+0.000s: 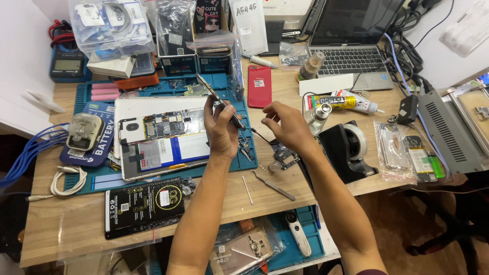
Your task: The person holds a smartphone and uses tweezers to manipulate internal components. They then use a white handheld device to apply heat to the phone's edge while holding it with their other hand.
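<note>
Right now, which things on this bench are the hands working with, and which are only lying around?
In use:
- left hand holding a slim tool
- right hand pinching a small black part
- opened tablet on the blue mat

Lying about:
- red phone
- laptop
- tape dispenser
- glue tube
- tweezers

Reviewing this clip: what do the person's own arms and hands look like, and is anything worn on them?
Both forearms are bare from elbow to wrist. The left hand and right hand are bare too: no gloves, and no rings, watch or wristband that I can see. The only clothing visible is a sliver of dark maroon sleeve at the bottom edge, on the right arm. No markings are visible on either arm.
</note>
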